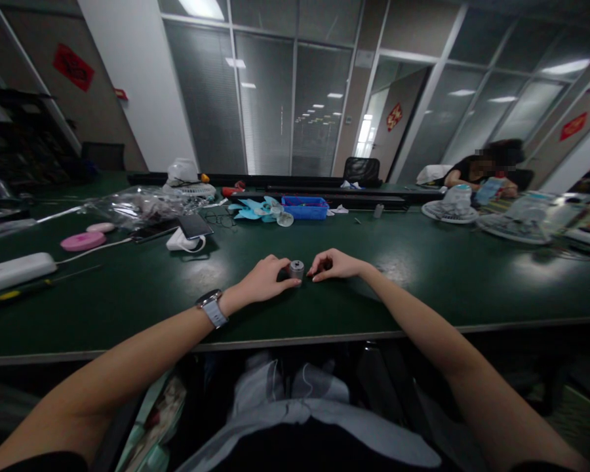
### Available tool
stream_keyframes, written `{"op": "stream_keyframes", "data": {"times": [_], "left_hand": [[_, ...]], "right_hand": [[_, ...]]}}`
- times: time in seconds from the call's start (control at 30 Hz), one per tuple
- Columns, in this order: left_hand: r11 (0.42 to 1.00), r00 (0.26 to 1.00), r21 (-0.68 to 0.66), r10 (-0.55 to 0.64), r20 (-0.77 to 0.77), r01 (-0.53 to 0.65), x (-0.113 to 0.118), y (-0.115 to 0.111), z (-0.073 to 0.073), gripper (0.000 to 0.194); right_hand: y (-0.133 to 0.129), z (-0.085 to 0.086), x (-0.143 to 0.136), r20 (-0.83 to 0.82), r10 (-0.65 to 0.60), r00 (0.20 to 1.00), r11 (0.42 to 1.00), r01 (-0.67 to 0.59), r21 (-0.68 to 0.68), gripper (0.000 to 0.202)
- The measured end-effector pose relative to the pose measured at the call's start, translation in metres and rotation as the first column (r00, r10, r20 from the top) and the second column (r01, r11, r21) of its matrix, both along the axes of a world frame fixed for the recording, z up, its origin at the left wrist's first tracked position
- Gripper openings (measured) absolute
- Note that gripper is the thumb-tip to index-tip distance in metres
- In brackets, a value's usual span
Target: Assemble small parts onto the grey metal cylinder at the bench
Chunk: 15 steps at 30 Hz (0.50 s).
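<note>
A small silver-grey metal cylinder [297,270] stands upright on the green table in front of me, with a dark spot in the middle of its top. My left hand [265,278], with a watch on its wrist, grips it from the left between thumb and fingers. Just to the right, my right hand [337,265] is held low over the table, apart from the cylinder. Its fingers are curled toward the thumb, and anything pinched between the tips is too small to make out.
Behind my hands are a blue tray [305,208], light-blue gloves [253,208] and another small grey cylinder [378,210]. To the left lie a phone [195,226], a white charger [179,240], a power strip [14,272] and a yellow-handled screwdriver [14,295]. A person [476,170] sits at the far right.
</note>
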State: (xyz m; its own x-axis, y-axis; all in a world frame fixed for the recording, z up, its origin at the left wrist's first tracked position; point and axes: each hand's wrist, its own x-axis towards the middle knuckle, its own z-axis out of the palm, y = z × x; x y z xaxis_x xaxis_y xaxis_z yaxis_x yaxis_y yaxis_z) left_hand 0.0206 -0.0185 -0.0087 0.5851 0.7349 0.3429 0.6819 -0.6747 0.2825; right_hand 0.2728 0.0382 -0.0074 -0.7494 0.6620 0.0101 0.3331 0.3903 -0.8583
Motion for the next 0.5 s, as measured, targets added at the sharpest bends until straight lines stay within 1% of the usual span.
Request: {"op": "stream_keyframes", "data": {"times": [0.1, 0.17, 0.23, 0.3, 0.37, 0.43, 0.5], "left_hand": [[1.0, 1.0, -0.006, -0.004, -0.002, 0.004, 0.0, 0.0, 0.001, 0.039], [1.0, 1.0, -0.011, -0.007, -0.003, 0.007, -0.001, 0.0, 0.001, 0.039], [1.0, 1.0, -0.011, -0.005, -0.004, 0.004, -0.001, 0.0, 0.001, 0.04], [1.0, 1.0, -0.008, -0.003, -0.005, 0.003, -0.001, 0.0, 0.001, 0.041], [1.0, 1.0, -0.005, -0.007, -0.008, 0.007, -0.001, 0.0, 0.001, 0.042], [1.0, 1.0, -0.004, -0.014, -0.012, 0.014, -0.001, 0.0, 0.001, 0.041], [1.0, 1.0, -0.003, -0.012, -0.011, 0.012, 0.0, 0.0, 0.0, 0.04]], "right_hand": [[-0.001, 0.002, 0.001, 0.051, 0.007, 0.999, 0.999, -0.009, 0.042, 0.04], [-0.001, 0.001, 0.0, 0.027, -0.008, 1.0, 1.0, 0.007, 0.018, 0.039], [-0.002, 0.0, -0.001, -0.027, -0.024, 0.999, 0.999, 0.022, -0.044, 0.035], [-0.003, -0.001, -0.004, -0.103, -0.053, 0.993, 0.994, 0.042, -0.103, 0.032], [-0.005, -0.001, -0.009, -0.218, -0.115, 0.969, 0.99, 0.092, -0.111, 0.029], [-0.009, 0.002, -0.016, -0.373, -0.187, 0.909, 0.982, 0.17, -0.079, 0.028], [-0.014, 0.004, -0.023, -0.499, -0.227, 0.836, 0.971, 0.234, -0.05, 0.027]]}}
